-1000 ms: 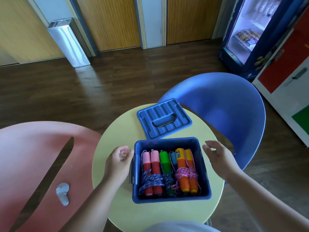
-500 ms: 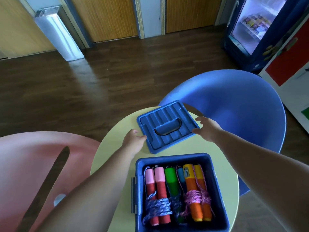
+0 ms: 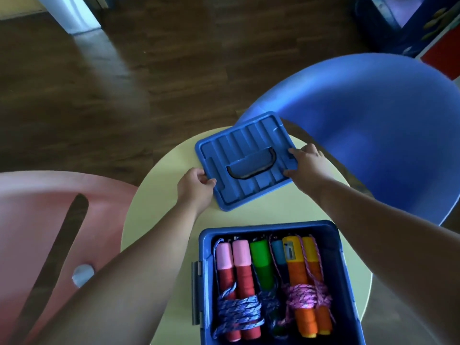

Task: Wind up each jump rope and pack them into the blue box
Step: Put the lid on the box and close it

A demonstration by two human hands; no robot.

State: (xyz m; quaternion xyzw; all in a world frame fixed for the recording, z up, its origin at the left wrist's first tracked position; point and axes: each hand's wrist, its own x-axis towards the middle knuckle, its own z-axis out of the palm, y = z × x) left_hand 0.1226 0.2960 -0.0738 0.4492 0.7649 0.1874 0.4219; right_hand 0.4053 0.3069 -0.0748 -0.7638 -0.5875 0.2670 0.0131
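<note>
- Nearest the person, the blue box [image 3: 270,229] sits open on the round yellow table [image 3: 161,185], its near end cut off by the bottom of the view.
- Inside it lie three wound jump ropes side by side, handles pointing away: the pink-and-red jump rope [image 3: 235,272] on the left, bound with blue-purple cord; the green-and-blue jump rope [image 3: 261,262] in the middle, its lower part too dark to make out; the yellow-and-orange jump rope [image 3: 298,272] on the right, bound with pink cord.
- A grey latch [image 3: 196,292] hangs on the box's left outer wall.
- Both bare forearms reach out over the table, one passing either side of the box.
- Just beyond the box, the blue lid [image 3: 249,145] lies at a slant on the far part of the table, ribbed, with a dark handle in its middle.
- The left hand [image 3: 193,186] is curled on the lid's near-left edge, fingers closed over the rim.
- The right hand [image 3: 307,164] pinches the lid's right edge, fingers on top and thumb at the side.
- To the left stands a pink chair [image 3: 32,220] with a long slot in its seat; to the right, past the table, a blue chair [image 3: 373,120].
- Farther off is dark wooden floor [image 3: 124,83].
</note>
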